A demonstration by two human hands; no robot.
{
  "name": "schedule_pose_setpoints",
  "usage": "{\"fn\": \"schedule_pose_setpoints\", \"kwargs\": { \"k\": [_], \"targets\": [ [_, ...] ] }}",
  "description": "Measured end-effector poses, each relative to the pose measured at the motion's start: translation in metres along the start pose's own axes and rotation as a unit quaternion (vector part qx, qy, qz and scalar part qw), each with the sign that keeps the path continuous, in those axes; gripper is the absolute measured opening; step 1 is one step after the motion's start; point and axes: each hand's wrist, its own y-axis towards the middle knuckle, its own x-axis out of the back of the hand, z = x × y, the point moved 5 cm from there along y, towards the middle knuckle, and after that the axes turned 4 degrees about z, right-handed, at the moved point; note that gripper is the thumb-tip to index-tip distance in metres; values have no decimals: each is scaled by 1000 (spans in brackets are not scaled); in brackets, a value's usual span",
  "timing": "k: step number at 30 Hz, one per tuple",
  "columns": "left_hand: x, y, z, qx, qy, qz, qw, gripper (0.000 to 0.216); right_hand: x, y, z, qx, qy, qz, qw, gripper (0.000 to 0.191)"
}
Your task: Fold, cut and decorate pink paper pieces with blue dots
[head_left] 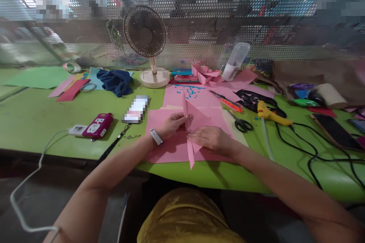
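- The left hand [171, 125], wrist bent inward and wearing a white band [156, 136], pinches the raised crease of the long, pointed folded pink paper piece [190, 152].
- The right hand [212, 138] lies open, palm down, fingers flat on that paper.
- The paper rests on loose pink sheets [168, 152] on the green surface [42, 121], near the black-handled scissors [242, 124].

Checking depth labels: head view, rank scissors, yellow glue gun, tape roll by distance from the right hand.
1. Scissors, just right of the right hand, which lies flat on the pink paper.
2. Yellow glue gun, farther right.
3. Tape roll, far left, at the back.
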Motion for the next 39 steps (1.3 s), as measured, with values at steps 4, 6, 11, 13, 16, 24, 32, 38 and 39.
{"fn": "schedule_pose_setpoints", "kwargs": {
  "k": [4, 6, 11, 13, 16, 24, 32, 38, 39],
  "targets": [
    [-2, 0, -3, -4, -12, -6, 1000, 40, 2, 1, 3, 9, -25, 38, 999, 33],
    [-4, 0, -2, 5, -13, -7, 1000, 42, 4, 1, 2, 5, -16, 44, 999, 35],
    [-7, -2, -1, 22, -23, -8, 999, 47, 6, -1, -1, -9, 19, 40, 999, 35],
    [-7, -3, -3, 14, -15, -3, 1000, 46, 6, -1, -1, -22, 46, 22, 998, 33],
    [-8, -4, -4, 5, -4, 19, 1000, 44, 6, -2, -9, -118, 137, -35, 983, 25],
    [-22, -8, -4, -1, 0, 159, 987, 47, 14, -5, -19, -202, 178, -107, 957, 19],
    [-17, -5, -6, -26, -34, 114, 993, 54, 28, 5, 14, 40, -105, -37, 993, 24],
    [-10, -8, -7, 23, -78, 97, 992, 50, 31, 5, 20, 67, -143, -53, 986, 23],
    [-10, -9, -6, 46, -80, 108, 990, 51, 31, 4, 21, 72, -149, -59, 984, 22]
  ]
}}
